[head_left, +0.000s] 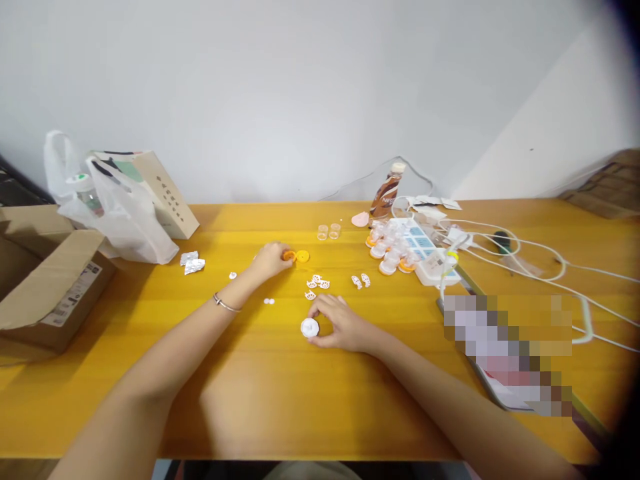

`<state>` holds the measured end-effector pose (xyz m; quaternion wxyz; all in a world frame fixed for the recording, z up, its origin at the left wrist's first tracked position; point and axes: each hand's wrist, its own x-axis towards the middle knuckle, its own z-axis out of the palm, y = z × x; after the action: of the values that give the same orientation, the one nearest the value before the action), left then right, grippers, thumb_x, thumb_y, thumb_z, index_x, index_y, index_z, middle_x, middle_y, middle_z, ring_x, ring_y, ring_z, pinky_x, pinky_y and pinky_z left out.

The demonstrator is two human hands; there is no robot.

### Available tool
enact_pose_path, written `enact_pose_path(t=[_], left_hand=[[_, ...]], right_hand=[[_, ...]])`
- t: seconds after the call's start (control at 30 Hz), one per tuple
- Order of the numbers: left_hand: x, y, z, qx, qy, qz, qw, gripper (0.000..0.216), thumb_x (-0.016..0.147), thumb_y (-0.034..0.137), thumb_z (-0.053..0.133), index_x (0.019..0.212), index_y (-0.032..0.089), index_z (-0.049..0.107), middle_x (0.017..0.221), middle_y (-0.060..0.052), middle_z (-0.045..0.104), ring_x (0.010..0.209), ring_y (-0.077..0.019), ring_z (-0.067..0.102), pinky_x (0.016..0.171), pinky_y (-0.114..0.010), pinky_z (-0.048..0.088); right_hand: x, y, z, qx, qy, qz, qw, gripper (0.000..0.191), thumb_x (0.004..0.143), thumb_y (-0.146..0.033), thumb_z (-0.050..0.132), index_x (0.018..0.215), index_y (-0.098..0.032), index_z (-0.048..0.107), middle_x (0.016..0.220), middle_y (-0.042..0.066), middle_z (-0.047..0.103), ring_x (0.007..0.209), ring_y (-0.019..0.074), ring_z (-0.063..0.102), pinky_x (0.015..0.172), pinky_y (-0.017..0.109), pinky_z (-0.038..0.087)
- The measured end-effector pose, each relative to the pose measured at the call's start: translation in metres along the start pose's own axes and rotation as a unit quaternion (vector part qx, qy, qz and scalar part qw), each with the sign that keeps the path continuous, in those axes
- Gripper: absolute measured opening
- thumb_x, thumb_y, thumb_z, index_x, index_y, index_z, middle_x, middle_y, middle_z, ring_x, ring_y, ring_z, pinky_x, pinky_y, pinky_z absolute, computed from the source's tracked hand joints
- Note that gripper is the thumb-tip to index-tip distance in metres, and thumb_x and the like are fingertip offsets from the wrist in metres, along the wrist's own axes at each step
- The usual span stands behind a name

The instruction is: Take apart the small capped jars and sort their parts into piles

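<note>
My left hand [270,260] reaches forward over the yellow table [280,387], its fingers pinched on a small orange disc [289,255]. A second orange-yellow disc [303,256] lies just right of it. My right hand [340,325] rests nearer to me, fingers curled round a small white round part [309,327]. Several small white gear-like pieces [317,283] lie between the two hands, and two more [361,281] lie to their right. Two tiny white bits [269,301] sit beside my left wrist, which wears a thin bracelet.
A cardboard box [45,280], a white plastic bag [110,207] and a paper bag stand at the left. Foil scraps [193,263] lie near them. Two clear cups [329,231], a brown bottle [387,193], a pile of orange-and-clear assembled parts [393,250], a power strip [430,257] and cables fill the right.
</note>
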<state>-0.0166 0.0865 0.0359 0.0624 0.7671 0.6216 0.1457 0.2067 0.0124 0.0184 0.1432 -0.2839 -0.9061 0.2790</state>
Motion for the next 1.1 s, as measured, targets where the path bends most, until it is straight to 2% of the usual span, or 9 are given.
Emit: enact_pose_path(t=[0.27, 0.37, 0.43, 0.47, 0.53, 0.63, 0.77, 1.0, 1.1], left_hand=[[0.009, 0.004, 0.009, -0.034, 0.003, 0.013, 0.999, 0.020, 0.073, 0.027, 0.053, 0.087, 0.016, 0.063, 0.082, -0.006, 0.064, 0.075, -0.0182, 0.058, 0.066, -0.026, 0.041], [-0.001, 0.010, 0.004, -0.040, 0.060, 0.017, 0.997, 0.025, 0.073, 0.028, 0.057, 0.094, 0.015, 0.061, 0.095, -0.009, 0.061, 0.089, -0.0220, 0.057, 0.078, -0.031, 0.043], [-0.020, 0.017, -0.003, -0.060, 0.094, 0.053, 0.992, 0.028, 0.074, 0.028, 0.058, 0.099, 0.016, 0.059, 0.102, -0.009, 0.058, 0.097, -0.0232, 0.054, 0.086, -0.035, 0.041], [-0.032, 0.022, -0.007, -0.080, 0.090, 0.087, 0.989, 0.029, 0.075, 0.028, 0.058, 0.102, 0.017, 0.058, 0.103, -0.009, 0.058, 0.099, -0.0223, 0.053, 0.088, -0.035, 0.041], [-0.060, 0.033, -0.013, -0.130, 0.035, 0.165, 0.977, 0.027, 0.078, 0.026, 0.055, 0.104, 0.019, 0.057, 0.102, -0.007, 0.058, 0.098, -0.0193, 0.054, 0.087, -0.032, 0.041], [-0.097, 0.043, -0.013, -0.163, -0.048, 0.216, 0.962, 0.020, 0.080, 0.026, 0.055, 0.099, 0.021, 0.059, 0.094, -0.004, 0.060, 0.089, -0.0164, 0.056, 0.082, -0.029, 0.043], [-0.117, 0.043, -0.004, -0.163, -0.071, 0.208, 0.962, 0.014, 0.083, 0.027, 0.053, 0.090, 0.019, 0.061, 0.087, -0.003, 0.061, 0.081, -0.0150, 0.057, 0.077, -0.028, 0.044], [-0.117, 0.043, 0.010, -0.194, -0.057, 0.163, 0.966, 0.015, 0.081, 0.030, 0.056, 0.088, 0.019, 0.064, 0.082, -0.002, 0.063, 0.073, -0.0129, 0.058, 0.070, -0.024, 0.042], [-0.118, 0.048, 0.013, -0.195, -0.055, 0.120, 0.972, 0.014, 0.081, 0.029, 0.056, 0.084, 0.019, 0.065, 0.080, -0.001, 0.064, 0.072, -0.0124, 0.058, 0.069, -0.023, 0.042]], right_hand=[[0.000, 0.003, 0.002, 0.003, 0.006, -0.003, 1.000, 0.027, 0.069, -0.034, 0.067, 0.086, -0.022, 0.051, 0.091, 0.003, 0.054, 0.092, 0.0197, 0.049, 0.080, 0.034, 0.034], [0.000, 0.002, 0.002, 0.003, 0.006, -0.003, 1.000, 0.026, 0.069, -0.035, 0.066, 0.086, -0.021, 0.051, 0.091, 0.003, 0.054, 0.092, 0.0199, 0.049, 0.080, 0.034, 0.034], [0.000, 0.003, 0.003, 0.002, 0.008, -0.004, 1.000, 0.026, 0.070, -0.035, 0.066, 0.086, -0.021, 0.050, 0.092, 0.003, 0.054, 0.091, 0.0197, 0.049, 0.081, 0.034, 0.034], [0.000, 0.003, 0.003, 0.002, 0.008, -0.005, 1.000, 0.026, 0.070, -0.035, 0.065, 0.086, -0.021, 0.050, 0.092, 0.003, 0.054, 0.091, 0.0196, 0.049, 0.081, 0.034, 0.034], [-0.001, 0.005, 0.005, 0.004, 0.010, -0.009, 1.000, 0.026, 0.071, -0.037, 0.065, 0.087, -0.021, 0.050, 0.093, 0.003, 0.054, 0.092, 0.0196, 0.049, 0.081, 0.034, 0.034], [0.000, 0.008, 0.008, 0.004, 0.016, -0.014, 1.000, 0.028, 0.071, -0.039, 0.065, 0.087, -0.021, 0.050, 0.093, 0.003, 0.054, 0.092, 0.0194, 0.049, 0.080, 0.033, 0.034], [0.001, 0.009, 0.010, -0.002, 0.016, -0.015, 1.000, 0.029, 0.073, -0.043, 0.063, 0.085, -0.021, 0.050, 0.092, 0.003, 0.054, 0.090, 0.0192, 0.049, 0.078, 0.032, 0.034], [0.003, 0.009, 0.009, -0.004, 0.011, -0.007, 1.000, 0.038, 0.072, -0.056, 0.058, 0.081, -0.019, 0.050, 0.091, 0.004, 0.054, 0.090, 0.0197, 0.049, 0.077, 0.032, 0.034], [0.003, 0.009, 0.010, -0.003, 0.012, -0.005, 1.000, 0.040, 0.071, -0.058, 0.057, 0.081, -0.020, 0.050, 0.091, 0.005, 0.055, 0.090, 0.0199, 0.049, 0.077, 0.032, 0.033]])
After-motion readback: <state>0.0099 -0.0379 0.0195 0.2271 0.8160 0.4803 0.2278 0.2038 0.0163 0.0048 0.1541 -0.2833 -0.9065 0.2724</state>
